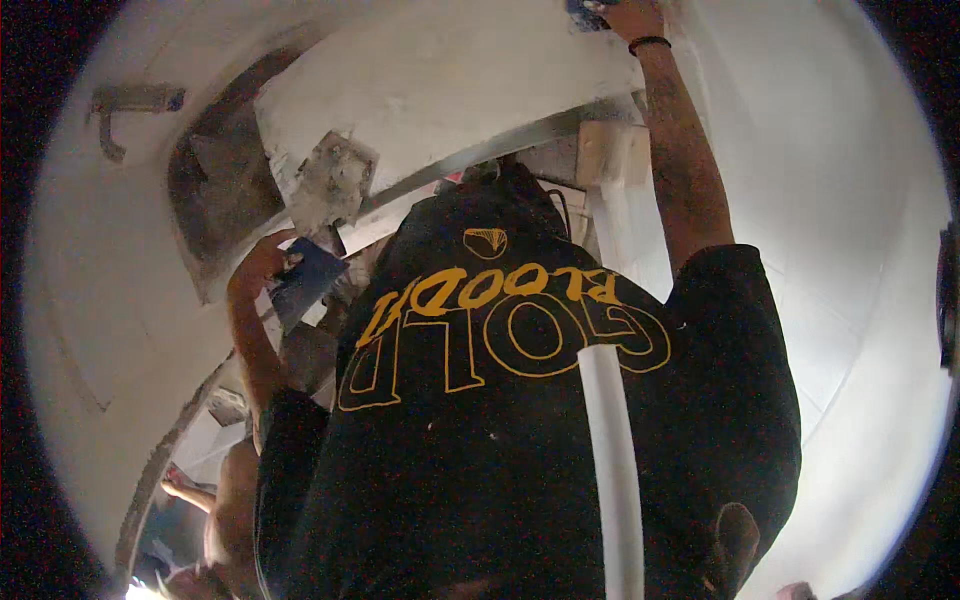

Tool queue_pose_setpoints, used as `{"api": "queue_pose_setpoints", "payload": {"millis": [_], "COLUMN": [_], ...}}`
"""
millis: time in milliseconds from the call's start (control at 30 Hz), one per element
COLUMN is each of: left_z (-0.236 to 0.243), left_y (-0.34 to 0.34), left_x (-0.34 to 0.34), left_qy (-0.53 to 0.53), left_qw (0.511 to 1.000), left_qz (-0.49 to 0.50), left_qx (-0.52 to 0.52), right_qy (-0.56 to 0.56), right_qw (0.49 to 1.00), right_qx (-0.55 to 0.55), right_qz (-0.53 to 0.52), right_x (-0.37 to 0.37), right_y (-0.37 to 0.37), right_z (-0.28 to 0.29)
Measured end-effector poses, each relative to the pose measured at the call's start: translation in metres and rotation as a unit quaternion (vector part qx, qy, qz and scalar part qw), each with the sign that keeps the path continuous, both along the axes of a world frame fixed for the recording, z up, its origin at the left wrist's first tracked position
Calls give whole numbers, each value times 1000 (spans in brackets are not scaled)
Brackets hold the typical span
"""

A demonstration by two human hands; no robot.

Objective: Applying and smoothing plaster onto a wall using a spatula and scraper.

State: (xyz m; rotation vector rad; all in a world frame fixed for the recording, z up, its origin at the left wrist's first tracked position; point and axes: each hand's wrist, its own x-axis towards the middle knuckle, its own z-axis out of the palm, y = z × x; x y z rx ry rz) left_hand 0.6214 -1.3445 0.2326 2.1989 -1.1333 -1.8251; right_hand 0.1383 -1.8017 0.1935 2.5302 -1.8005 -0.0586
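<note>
At the top edge, my right hand (632, 18) reaches far out over a white curved panel (470, 95). Its fingers are closed on a small dark blue piece (588, 14) against the panel, partly cut off by the frame. A black band circles that wrist. On the left, my left hand (260, 264) is bent at the panel's near edge and grips a dark blue flat sheet (308, 278). The sheet hangs tilted towards my body. Close beyond it sits a grey, dusty angular block (335, 180). Whether the blue pieces are sandpaper or spreaders is unclear.
A dark recess (225, 190) opens in the white shell on the left, near a handle-like fitting (140, 100). A beige block (612, 153) lies beside my right forearm. A white tube (612, 470) rises before my black shirt. Another person's arm (190, 490) shows at lower left.
</note>
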Motion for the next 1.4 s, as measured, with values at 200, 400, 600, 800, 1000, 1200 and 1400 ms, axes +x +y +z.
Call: {"api": "queue_pose_setpoints", "payload": {"millis": [200, 400, 600, 800, 1000, 1200, 1400], "left_z": [14, 3, -21, -1, -38, -71, -58], "left_y": [11, 21, -8, 97, 156, 158, 149], "left_x": [23, 41, 39, 35, -48, -142, -119], "left_qy": [-49, -29, -40, -47, 43, 137, 105], "left_qw": [990, 989, 982, 969, 953, 942, 944], "left_qz": [57, 97, 110, 218, 299, 304, 312], "left_qx": [-119, -106, -150, -107, -2, 41, -2], "right_qy": [-299, -302, -232, -217, -395, -235, -192], "right_qw": [865, 940, 950, 974, 899, 969, 969], "right_qx": [-401, -147, -205, -60, -2, -74, 11], "right_qz": [36, -64, -19, -26, -189, 34, 152], "right_x": [-28, -58, -42, -74, -86, -47, 19], "right_y": [200, 256, 143, 278, 285, 117, 23], "right_z": [2, -5, 38, 26, 22, 77, 62]}}
